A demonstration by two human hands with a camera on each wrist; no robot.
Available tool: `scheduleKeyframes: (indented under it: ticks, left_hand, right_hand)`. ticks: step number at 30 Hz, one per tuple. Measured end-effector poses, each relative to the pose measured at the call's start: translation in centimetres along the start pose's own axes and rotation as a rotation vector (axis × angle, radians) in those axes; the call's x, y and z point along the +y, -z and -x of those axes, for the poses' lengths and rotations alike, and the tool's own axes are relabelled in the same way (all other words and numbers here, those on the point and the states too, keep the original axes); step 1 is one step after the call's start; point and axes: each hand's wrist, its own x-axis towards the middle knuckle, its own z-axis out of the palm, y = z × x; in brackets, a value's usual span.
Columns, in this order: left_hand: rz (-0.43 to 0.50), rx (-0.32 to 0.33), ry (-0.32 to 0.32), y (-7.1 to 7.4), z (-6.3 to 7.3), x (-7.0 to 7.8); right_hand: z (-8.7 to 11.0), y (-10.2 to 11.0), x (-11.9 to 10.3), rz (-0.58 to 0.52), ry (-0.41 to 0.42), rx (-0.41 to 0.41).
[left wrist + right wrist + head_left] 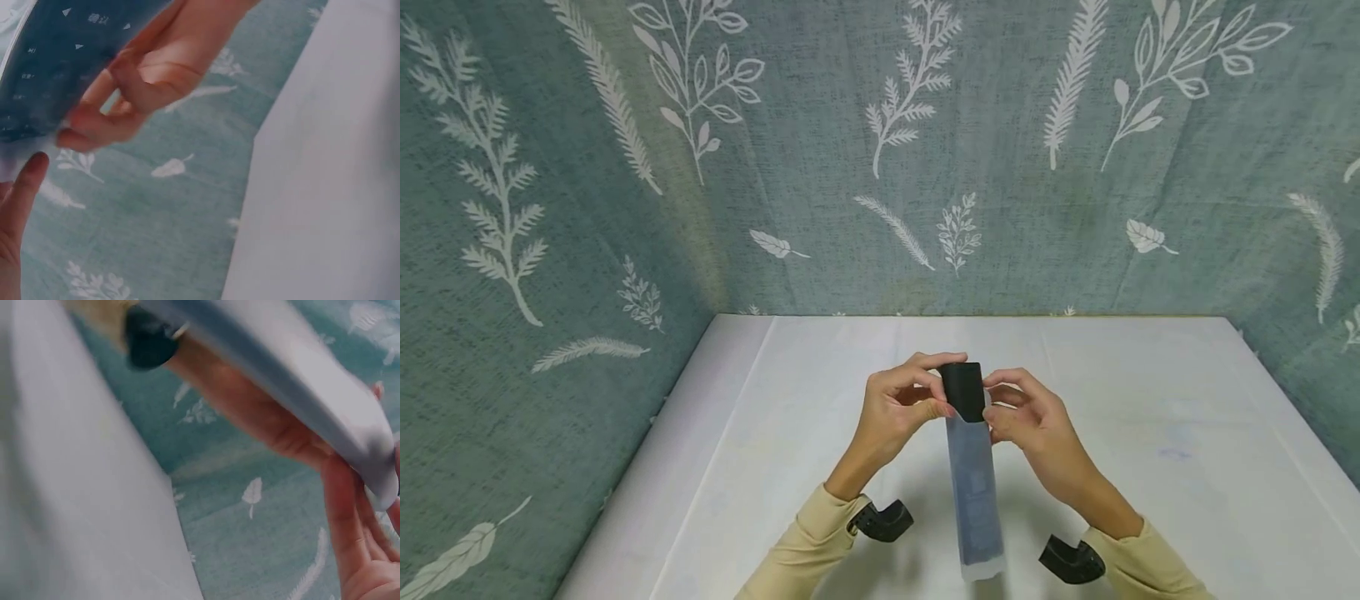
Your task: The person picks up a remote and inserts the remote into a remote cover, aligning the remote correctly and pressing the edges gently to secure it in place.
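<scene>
A dark remote control [964, 390] stands upright over the table, its black upper end bare. The rest of it sits inside a translucent sleeve [977, 504], whose whitish lower end hangs past the remote. My left hand [891, 408] grips the bare end from the left, index finger over the top and thumb near the sleeve's mouth. With its fingertips, my right hand [1037, 429] pinches the sleeve's upper right edge. Pale arrow marks and lettering show on the remote [69, 56] in the left wrist view. The sleeve's smooth side [300, 369] faces the right wrist camera.
A white-covered table [775, 467] lies beneath both hands. Teal fabric [820, 158] with white leaf prints hangs behind and at the sides. A black wrist camera [880, 521] is on the left wrist, and another camera [1071, 560] on the right.
</scene>
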Motion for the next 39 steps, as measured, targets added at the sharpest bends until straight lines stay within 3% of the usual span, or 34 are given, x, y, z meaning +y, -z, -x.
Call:
scheduleKeyframes:
  ticks: [3, 8, 13, 20, 26, 31, 39]
  left_hand:
    - [-0.014, -0.004, 0.012, 0.1, 0.2, -0.2]
    - [-0.059, -0.013, 0.051, 0.3, 0.6, -0.6]
    - [0.031, -0.017, 0.140, 0.3, 1.2, -0.7]
    - [0.092, -0.014, 0.209, 0.0, 1.7, -1.2]
    - [0.125, -0.013, 0.266, -0.1, 2.0, -1.7]
    - [0.140, -0.005, 0.254, -0.2, 2.2, -2.1]
    - [0.189, 0.032, 0.230, -1.0, 2.5, -2.5]
  right_hand:
    - [-0.2, 0.2, 0.0, -0.021, -0.030, 0.010]
    - [-0.1, 0.6, 0.2, -0.087, 0.029, 0.014]
    - [-0.2, 1.0, 0.4, -0.135, 0.080, 0.000]
    - [-0.3, 1.1, 0.9, 0.012, 0.233, 0.025]
    - [-0.6, 0.9, 0.5, 0.126, 0.378, -0.035]
    - [-0.6, 0.7, 0.1, 0.151, 0.423, -0.046]
    - [-0.7, 0.5, -0.1, 0.213, 0.507, 0.025]
